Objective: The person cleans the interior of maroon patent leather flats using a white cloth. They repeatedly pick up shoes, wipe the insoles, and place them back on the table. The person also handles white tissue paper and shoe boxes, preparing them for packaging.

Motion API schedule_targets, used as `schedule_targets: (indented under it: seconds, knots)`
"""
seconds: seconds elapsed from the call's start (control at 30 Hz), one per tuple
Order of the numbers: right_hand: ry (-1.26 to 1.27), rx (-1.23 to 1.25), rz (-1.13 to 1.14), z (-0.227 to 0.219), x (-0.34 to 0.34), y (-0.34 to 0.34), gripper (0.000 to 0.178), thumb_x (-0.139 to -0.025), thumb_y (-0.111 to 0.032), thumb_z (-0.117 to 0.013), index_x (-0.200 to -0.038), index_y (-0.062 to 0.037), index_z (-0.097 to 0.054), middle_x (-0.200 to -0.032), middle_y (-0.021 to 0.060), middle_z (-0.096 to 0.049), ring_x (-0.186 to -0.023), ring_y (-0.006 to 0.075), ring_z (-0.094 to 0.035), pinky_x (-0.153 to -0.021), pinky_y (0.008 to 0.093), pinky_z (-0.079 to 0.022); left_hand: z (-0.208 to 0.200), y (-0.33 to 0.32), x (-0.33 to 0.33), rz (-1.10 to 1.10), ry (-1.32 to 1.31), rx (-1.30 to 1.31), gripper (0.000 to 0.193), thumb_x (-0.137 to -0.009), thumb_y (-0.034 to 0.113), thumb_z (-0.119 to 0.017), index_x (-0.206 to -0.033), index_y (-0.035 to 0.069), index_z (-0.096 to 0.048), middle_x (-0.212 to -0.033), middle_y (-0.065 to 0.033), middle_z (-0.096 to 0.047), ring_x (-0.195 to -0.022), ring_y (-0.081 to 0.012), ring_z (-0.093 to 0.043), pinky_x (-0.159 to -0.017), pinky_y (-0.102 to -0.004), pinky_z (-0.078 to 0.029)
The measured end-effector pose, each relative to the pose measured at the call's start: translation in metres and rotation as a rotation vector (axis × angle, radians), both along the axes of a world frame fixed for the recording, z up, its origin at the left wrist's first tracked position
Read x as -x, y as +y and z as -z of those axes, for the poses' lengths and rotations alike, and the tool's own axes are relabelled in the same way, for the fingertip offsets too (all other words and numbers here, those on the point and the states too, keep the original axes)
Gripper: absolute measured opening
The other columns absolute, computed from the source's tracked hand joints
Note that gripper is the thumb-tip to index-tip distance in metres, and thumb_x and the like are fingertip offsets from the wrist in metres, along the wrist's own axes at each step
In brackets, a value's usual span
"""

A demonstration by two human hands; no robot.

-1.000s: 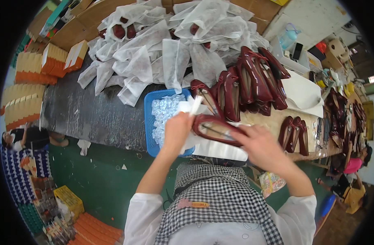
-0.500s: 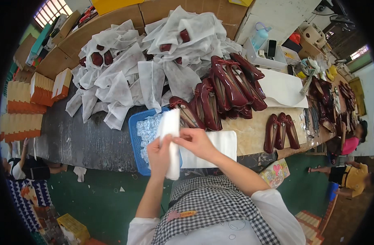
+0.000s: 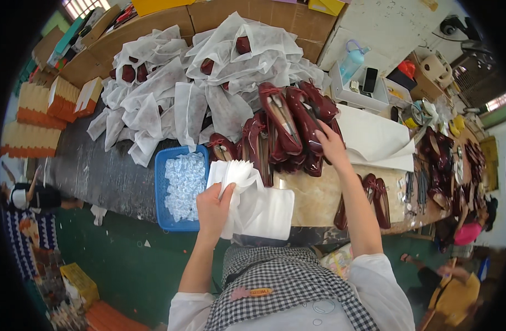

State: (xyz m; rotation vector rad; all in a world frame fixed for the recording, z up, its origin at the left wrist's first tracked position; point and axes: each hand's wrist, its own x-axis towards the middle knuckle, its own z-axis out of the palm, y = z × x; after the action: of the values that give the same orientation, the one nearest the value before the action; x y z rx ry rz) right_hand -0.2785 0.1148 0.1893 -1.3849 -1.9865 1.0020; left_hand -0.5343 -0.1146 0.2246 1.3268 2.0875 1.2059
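Observation:
My left hand (image 3: 213, 209) is closed round a stack of thin white fabric bags (image 3: 246, 186), whose upper edges fan apart. My right hand (image 3: 333, 148) reaches to the shoe pile and grips a glossy dark red ballet flat (image 3: 304, 117) by its side. More flats (image 3: 257, 140) lie heaped to the left and underneath. A flat white stack (image 3: 278, 212) rests on the table edge beside the bags. Left of my left hand is a blue basket (image 3: 159, 187) of small clear packets (image 3: 184, 187).
White fabric bags (image 3: 153, 105) with shoes inside are piled at the back. White sheets (image 3: 369, 135) lie right, with more flats (image 3: 381, 204) near the front edge. A white box (image 3: 359, 94) holds a bottle and phone. Orange-and-cream boxes (image 3: 62, 99) stand left. Other people are at both sides.
My right hand has left the white bags and moved right and away onto the red flat. The bags in my left hand have opened out. The whole view has shifted slightly.

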Motion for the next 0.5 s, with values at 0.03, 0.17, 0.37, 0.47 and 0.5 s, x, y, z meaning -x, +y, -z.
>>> schedule_targets:
  seconds: [0.03, 0.17, 0.37, 0.47, 0.5]
  knots:
    - [0.135, 0.080, -0.051, -0.015, -0.013, -0.003, 0.044, -0.092, -0.020, -0.053, -0.133, -0.0043, -0.047, -0.123, 0.0182, -0.058, -0.111, 0.0284, -0.057, -0.095, 0.0333, -0.042, 0.003, 0.005, -0.005, -0.005, 0.101, 0.019, 0.032, -0.084, 0.017, -0.066, -0.065, -0.003, -0.052, -0.058, -0.0182, -0.050, -0.049, -0.0306, -0.045, -0.048, -0.0380, -0.036]
    - [0.017, 0.089, -0.490, -0.111, -0.074, -0.070, 0.043, -0.091, -0.014, -0.053, -0.132, -0.0030, -0.047, -0.123, 0.0141, -0.059, -0.108, 0.0219, -0.058, -0.094, 0.0311, -0.041, 0.020, 0.015, -0.017, -0.080, 0.373, 0.071, 0.035, -0.085, 0.022, -0.064, -0.062, -0.001, -0.049, -0.059, -0.0195, -0.051, -0.056, -0.0398, -0.052, -0.050, -0.0429, -0.039]
    - [0.241, 0.696, -0.515, -0.044, -0.059, -0.126, 0.040, -0.095, -0.019, -0.048, -0.132, -0.0031, -0.047, -0.102, 0.0100, -0.065, -0.098, 0.0214, -0.061, -0.086, 0.0366, -0.048, -0.028, -0.010, -0.121, 0.078, 0.246, 0.132, 0.031, -0.082, 0.023, -0.067, -0.065, 0.003, -0.051, -0.063, -0.0159, -0.054, -0.055, -0.0355, -0.055, -0.052, -0.0426, -0.042]
    - [0.812, 1.033, -0.216, -0.044, 0.012, -0.111, 0.043, -0.097, -0.019, -0.046, -0.137, -0.0043, -0.039, -0.121, 0.0078, -0.054, -0.106, 0.0176, -0.056, -0.090, 0.0331, -0.047, -0.055, -0.023, -0.131, -0.077, 0.356, 0.001, 0.029, -0.077, 0.012, -0.070, -0.058, 0.002, -0.050, -0.050, -0.0124, -0.043, -0.041, -0.0247, -0.043, -0.043, -0.0370, -0.032]
    - [1.008, 0.888, -0.215, -0.049, 0.038, -0.108, 0.046, -0.097, -0.018, -0.047, -0.140, -0.0059, -0.035, -0.133, 0.0065, -0.046, -0.110, 0.0159, -0.053, -0.093, 0.0334, -0.046, -0.048, -0.036, -0.109, -0.210, 0.308, 0.063, 0.023, -0.077, 0.013, -0.071, -0.065, 0.001, -0.055, -0.052, -0.0117, -0.049, -0.040, -0.0217, -0.049, -0.042, -0.0327, -0.039]
